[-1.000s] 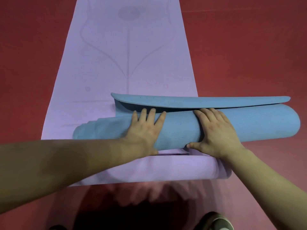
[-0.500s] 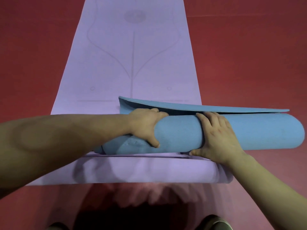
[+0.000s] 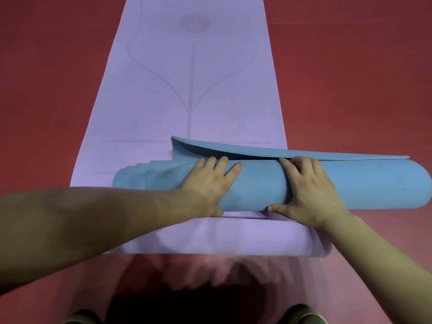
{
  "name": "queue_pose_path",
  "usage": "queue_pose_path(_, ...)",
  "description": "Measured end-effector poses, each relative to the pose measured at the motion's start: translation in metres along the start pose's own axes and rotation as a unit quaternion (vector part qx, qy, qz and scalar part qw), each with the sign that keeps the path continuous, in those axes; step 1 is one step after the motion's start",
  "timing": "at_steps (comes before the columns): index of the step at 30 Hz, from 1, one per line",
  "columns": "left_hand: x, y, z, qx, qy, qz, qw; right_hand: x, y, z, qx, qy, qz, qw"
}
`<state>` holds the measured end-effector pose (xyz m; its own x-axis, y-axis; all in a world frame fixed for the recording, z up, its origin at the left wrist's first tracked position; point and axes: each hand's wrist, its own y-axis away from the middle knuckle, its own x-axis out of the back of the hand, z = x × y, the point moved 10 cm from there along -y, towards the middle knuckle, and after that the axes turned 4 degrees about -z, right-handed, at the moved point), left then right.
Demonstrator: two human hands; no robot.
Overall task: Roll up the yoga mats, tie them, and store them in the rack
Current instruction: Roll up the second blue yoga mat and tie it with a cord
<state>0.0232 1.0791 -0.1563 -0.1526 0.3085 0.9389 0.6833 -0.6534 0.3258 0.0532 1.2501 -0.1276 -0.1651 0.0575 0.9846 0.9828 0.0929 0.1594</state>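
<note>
Two hands, both mine, press on a rolled blue mat (image 3: pixel 362 185), seen from my head camera looking down. The roll's long axis runs left to right in front of me, square across the purple mat (image 3: pixel 187 90) it rests on.

My left hand (image 3: pixel 210 183) lies flat on the roll, left of its middle. Its fingers are fairly straight, spread and pointing away from me, and the thumb sits low on the near side. My right hand (image 3: pixel 311 190) lies just beside it, palm down, fingers spread over the crest and thumb stretched out along the near underside. Neither hand pinches anything.

Just beyond my fingertips, on the far side, the roll's loose outer flap (image 3: pixel 257 152) stands slightly lifted with a dark gap beneath. The part left to close therefore lies away from me, and I judge the next push goes forward over the crest.

The roll's left end (image 3: pixel 133 181) sticks out in steps like a telescope, on my left hand's side, and probably needs squaring. Its right end overhangs the purple mat's right edge, above the red floor (image 3: pixel 350 78).

The purple mat stretches away flat, with a faint line drawing on it. Its near end is rolled into a tube (image 3: pixel 233 237) that touches the blue roll on my side. One shoe toe (image 3: pixel 304 314) shows at the bottom. No strap or rack is in view.
</note>
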Motion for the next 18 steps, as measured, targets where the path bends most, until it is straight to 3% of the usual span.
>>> queue_pose_path(4,0.008,-0.01,-0.019,-0.014,0.096,-0.018,0.995,-0.001,-0.005,-0.003,0.008,0.006,-0.004,1.0)
queue_pose_path(11,0.004,-0.029,-0.039,-0.048,0.197,-0.121,0.972,-0.004,-0.009,-0.008,0.03,0.017,-0.005,0.999)
queue_pose_path(16,0.015,-0.003,-0.024,-0.03,0.096,0.012,0.995,-0.004,-0.014,-0.006,0.029,0.017,-0.022,0.999)
queue_pose_path(18,0.008,0.007,-0.01,-0.026,0.007,0.021,0.999,-0.005,-0.016,-0.005,0.031,0.018,-0.033,0.999)
